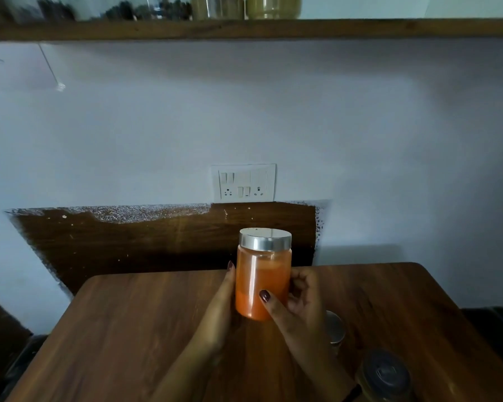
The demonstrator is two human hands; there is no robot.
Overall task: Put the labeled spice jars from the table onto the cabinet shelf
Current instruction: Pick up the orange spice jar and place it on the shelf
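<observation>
A clear spice jar of orange powder with a silver lid is held upright just above the wooden table, between both hands. My left hand cups its left side, one fingertip reaching up beside the glass. My right hand grips the right side, with the thumb across the front and the fingers curled round the back. No label shows on the side facing me. The wooden cabinet shelf runs along the top of the view.
Two more jars stand on the table at the right: a silver-lidded one partly behind my right wrist, and a dark-lidded one near the front edge. Several jars stand on the shelf. A switch panel is on the wall.
</observation>
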